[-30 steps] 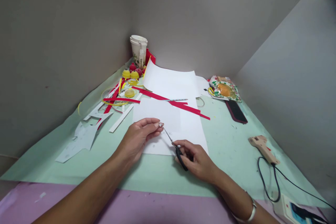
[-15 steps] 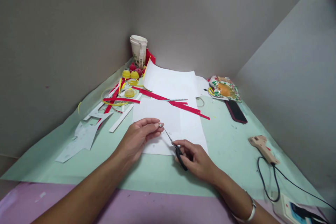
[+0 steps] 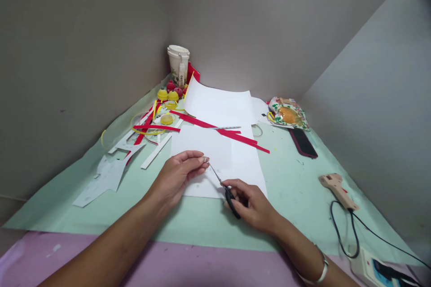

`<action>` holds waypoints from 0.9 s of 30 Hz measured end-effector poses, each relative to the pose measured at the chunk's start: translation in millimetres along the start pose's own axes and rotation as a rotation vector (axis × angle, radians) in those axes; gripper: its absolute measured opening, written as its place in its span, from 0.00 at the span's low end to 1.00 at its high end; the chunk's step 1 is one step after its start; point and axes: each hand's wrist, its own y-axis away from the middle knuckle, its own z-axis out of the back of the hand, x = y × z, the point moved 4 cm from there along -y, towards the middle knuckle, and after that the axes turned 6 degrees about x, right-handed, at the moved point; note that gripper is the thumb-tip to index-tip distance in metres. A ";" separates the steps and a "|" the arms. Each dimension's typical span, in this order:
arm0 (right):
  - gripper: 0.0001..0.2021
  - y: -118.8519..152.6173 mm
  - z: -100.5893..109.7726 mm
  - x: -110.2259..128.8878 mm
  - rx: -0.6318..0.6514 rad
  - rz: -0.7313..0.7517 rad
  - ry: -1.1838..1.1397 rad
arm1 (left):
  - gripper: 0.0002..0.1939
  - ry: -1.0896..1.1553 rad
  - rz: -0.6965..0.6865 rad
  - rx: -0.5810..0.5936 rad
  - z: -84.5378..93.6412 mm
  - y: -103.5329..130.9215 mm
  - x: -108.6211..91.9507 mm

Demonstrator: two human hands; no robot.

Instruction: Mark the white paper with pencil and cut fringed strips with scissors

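Black-handled scissors [image 3: 230, 197] are in my right hand [image 3: 251, 204], with its fingers wrapped round the handles. Their thin blades point up and left to the fingertips of my left hand [image 3: 182, 171]. Between the thumb and fingers of that hand is a small pale piece [image 3: 205, 159], too small to make out clearly. Both hands are above white paper [image 3: 247, 170] on the green table cover. Behind them, red strips [image 3: 202, 122] and a patterned pencil [image 3: 225, 128] lie across the paper.
Paper scraps [image 3: 106, 175], yellow parts [image 3: 166, 119] and a lidded cup [image 3: 178, 63] are at the left. A patterned packet [image 3: 289, 114], a phone [image 3: 303, 142], a corded glue gun [image 3: 338, 190] and a power strip [image 3: 365, 267] are at the right.
The small piece at my left fingertips shows slightly less beyond the fingers. My hands and the scissors have otherwise barely moved.
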 end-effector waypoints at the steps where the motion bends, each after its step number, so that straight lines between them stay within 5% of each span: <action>1: 0.19 0.2 0.3 0.4 -0.002 0.001 0.000 | 0.08 0.012 0.001 -0.004 -0.1 0.2 -0.2; 27: 0.19 1.4 -1.3 1.1 -0.002 -0.007 -0.026 | 0.10 -0.073 -0.015 0.007 -1.5 1.8 1.7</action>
